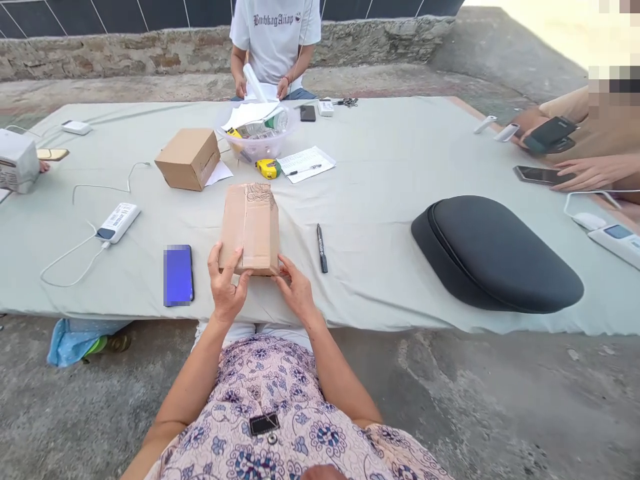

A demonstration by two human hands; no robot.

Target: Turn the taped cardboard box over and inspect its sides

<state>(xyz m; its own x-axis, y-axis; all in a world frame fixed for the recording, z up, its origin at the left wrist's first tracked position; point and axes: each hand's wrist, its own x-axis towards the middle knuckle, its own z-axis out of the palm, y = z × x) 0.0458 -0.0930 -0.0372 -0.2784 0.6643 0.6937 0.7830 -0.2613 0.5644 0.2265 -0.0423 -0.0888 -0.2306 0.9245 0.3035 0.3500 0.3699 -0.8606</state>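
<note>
A desk [370, 200] covered with a pale cloth is set outdoors on rough concrete ground [475, 400], and beyond its far side a low stone footing [125, 57] is topped by dark tiles [115, 15]. The cloth is creased along its near edge.

The taped cardboard box [245, 230] is placed near the near edge, left of the middle. Its long axis is pointed from near to far, with the tape seam run along the top the same way; dark scribbles are seen at its far end. Its near end is held by both hands. By the left hand [229, 293] the near left corner is gripped, the fingers spread over the top and side, the thumb at the near edge. By the right hand [299, 293] the near right corner is pinched between thumb and fingers. Whether that end is lifted cannot be told.

The far side is crowded by a second carton [187, 159], a yellow tape measure [269, 168], a filled plastic basin [260, 148] and a written sheet [311, 166] with a pen laid on it. To the right a black marker [322, 249] is laid, then a black cushion [500, 253]; to the left, a phone [179, 275] and a cabled white device [119, 223]. Papers are held by a person [277, 33] across the desk.
</note>
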